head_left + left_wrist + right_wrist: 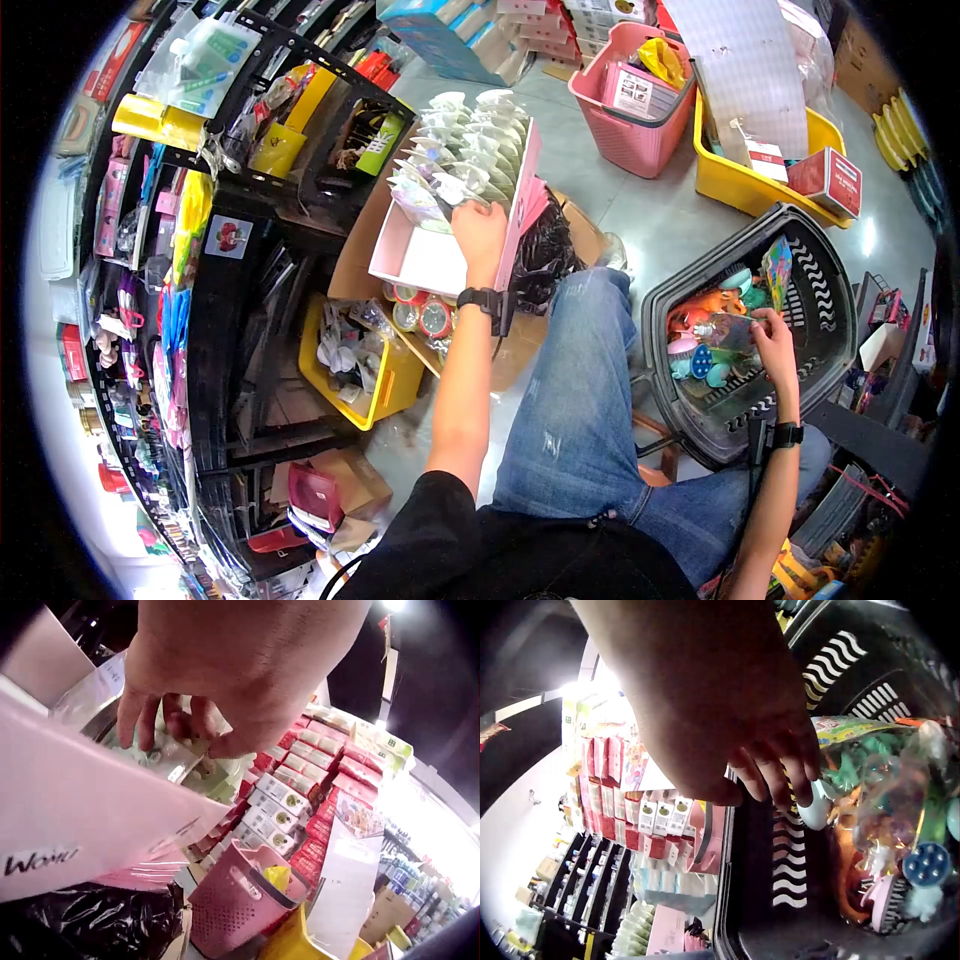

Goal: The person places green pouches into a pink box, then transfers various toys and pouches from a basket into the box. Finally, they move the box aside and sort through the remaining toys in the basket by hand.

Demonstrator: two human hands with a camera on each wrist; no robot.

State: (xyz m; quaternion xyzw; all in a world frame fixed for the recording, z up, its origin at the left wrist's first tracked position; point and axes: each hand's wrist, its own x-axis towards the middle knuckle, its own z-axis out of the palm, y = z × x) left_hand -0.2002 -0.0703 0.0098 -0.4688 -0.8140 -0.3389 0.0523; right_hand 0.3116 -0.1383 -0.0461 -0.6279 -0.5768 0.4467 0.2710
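In the head view, the left hand (480, 240) reaches into a pink box (390, 250) at the front of rows of clear packets (470, 140). Seen from the left wrist, the fingers and thumb of the left hand (202, 690) pinch a clear packet (176, 761) with a white label. My right hand (775, 350) hangs over small goods in a black basket (815, 375), beside a clear packet (728, 332). The right wrist view has the right hand's (727, 727) fingers loosely bent by a pale blue piece (815, 808); contact there is unclear.
A pink basket (640, 145) and a yellow bin (720, 190) stand beyond the knees. Left of the left forearm is another yellow bin (400, 385). Black shelving (220, 320) lines the left side; a black plastic bag (545, 245) lies beside the pink box.
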